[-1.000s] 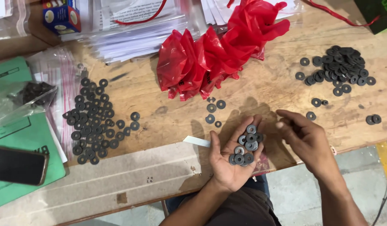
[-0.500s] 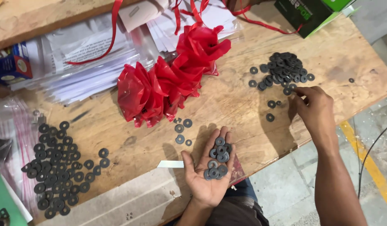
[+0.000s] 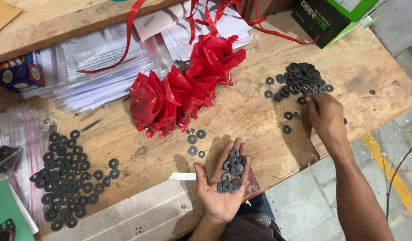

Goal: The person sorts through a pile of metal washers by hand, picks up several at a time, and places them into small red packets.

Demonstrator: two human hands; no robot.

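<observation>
I see my left hand (image 3: 224, 187) at lower centre of the frame, palm up, fingers pointing toward the upper right and spread flat, cupping a small heap of dark washers (image 3: 231, 174) that runs along the fingers rather than across them. The hand is unclenched; the washers simply lie on it. My right hand (image 3: 324, 115) reaches to the right of centre, knuckles up, fingertips at the lower edge of the right washer pile (image 3: 298, 81) on the wooden table (image 3: 259, 111); I cannot tell whether it pinches anything. A larger spread of washers (image 3: 65, 178) lies at lower left. Crumpled red plastic bags (image 3: 183, 89) sit at centre. A blue box (image 3: 22, 73) rests at upper left, a black and green box (image 3: 331, 18) at upper right, stacked clear sleeves of paper (image 3: 94, 71) between.
</observation>
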